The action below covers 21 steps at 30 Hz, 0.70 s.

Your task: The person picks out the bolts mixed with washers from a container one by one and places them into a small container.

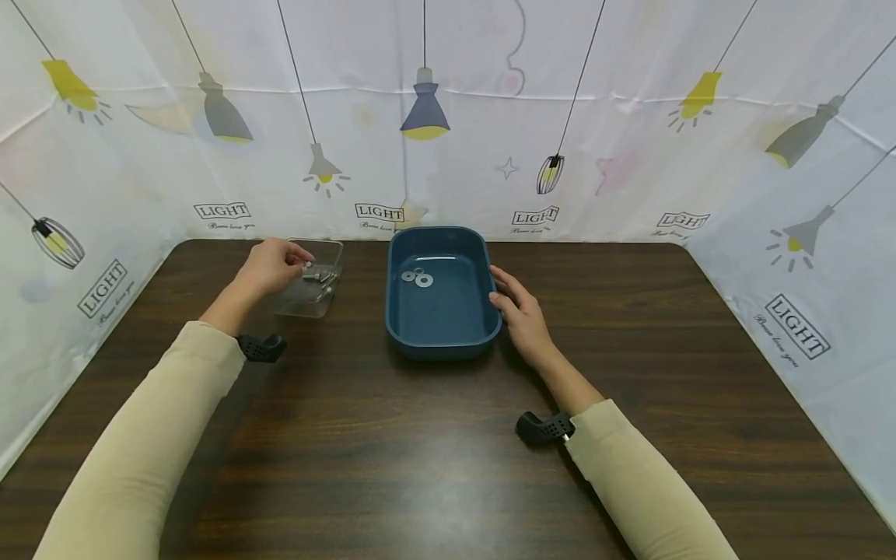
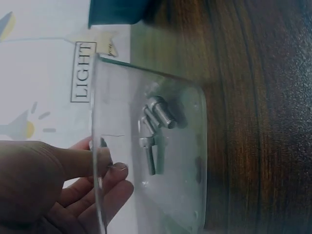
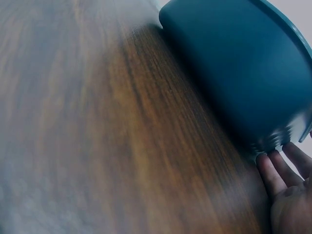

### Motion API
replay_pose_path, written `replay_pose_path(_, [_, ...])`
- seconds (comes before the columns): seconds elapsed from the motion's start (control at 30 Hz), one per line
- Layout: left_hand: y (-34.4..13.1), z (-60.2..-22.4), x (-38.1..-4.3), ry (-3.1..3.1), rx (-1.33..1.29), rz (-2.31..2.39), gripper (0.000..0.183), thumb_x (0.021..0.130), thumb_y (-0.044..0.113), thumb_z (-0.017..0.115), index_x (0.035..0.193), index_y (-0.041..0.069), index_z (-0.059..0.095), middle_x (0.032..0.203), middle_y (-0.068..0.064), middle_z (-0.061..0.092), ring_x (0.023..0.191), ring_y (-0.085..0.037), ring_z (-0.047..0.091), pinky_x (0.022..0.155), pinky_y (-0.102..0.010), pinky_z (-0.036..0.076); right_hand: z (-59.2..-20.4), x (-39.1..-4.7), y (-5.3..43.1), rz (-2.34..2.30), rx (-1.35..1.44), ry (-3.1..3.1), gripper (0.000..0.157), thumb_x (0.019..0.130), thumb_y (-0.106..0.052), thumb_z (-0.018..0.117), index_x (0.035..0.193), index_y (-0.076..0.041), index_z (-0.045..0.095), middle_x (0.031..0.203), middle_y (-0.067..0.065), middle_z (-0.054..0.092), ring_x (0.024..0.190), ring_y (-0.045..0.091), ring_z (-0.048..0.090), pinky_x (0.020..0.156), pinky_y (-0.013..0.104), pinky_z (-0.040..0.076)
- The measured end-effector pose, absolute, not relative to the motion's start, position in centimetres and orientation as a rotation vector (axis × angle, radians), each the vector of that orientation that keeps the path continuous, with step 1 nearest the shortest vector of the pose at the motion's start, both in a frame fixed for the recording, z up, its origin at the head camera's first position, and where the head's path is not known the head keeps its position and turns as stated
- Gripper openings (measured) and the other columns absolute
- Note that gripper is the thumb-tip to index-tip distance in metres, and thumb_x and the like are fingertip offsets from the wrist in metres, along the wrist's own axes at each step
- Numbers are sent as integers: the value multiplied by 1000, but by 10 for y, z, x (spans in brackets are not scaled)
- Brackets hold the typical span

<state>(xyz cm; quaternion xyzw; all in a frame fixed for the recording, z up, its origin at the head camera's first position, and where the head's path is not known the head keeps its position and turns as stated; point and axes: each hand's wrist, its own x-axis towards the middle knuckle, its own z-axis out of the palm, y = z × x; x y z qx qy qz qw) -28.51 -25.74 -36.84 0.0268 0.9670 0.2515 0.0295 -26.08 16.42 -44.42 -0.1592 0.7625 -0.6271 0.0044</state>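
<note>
My left hand [image 1: 269, 264] is over a clear plastic box [image 1: 297, 306] at the back left, its thumb and fingers pinching a small metal piece [image 2: 104, 142] whose kind is hard to make out. Several metal bolts [image 2: 162, 112] lie inside that box. At the back centre stands a deep blue tray [image 1: 444, 323], with a few flat washers [image 1: 423, 281] on its floor. My right hand [image 1: 525, 315] is at the tray's right side. In the right wrist view its fingertips [image 3: 265, 163] touch the outer wall [image 3: 234, 63], fairly straight.
All of this stands on a dark wooden table [image 1: 392, 435]. A white cloth [image 1: 462, 155] printed with lamps hangs behind it and along the sides. Each wrist wears a black band, the left band [image 1: 262, 348] near the clear box's front.
</note>
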Motion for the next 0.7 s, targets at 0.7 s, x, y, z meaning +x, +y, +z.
replay_pose_path(0.7, [-246,-382,-292,2939,124,661,29,94,1,58,119,-2,72,118,-26,71,103,-37,67,84,-46,54,-444,-261,163,-1974,-510,2380,49,107,-21,47,155,-18,41,153,16,49,131,37,56,92,31,56])
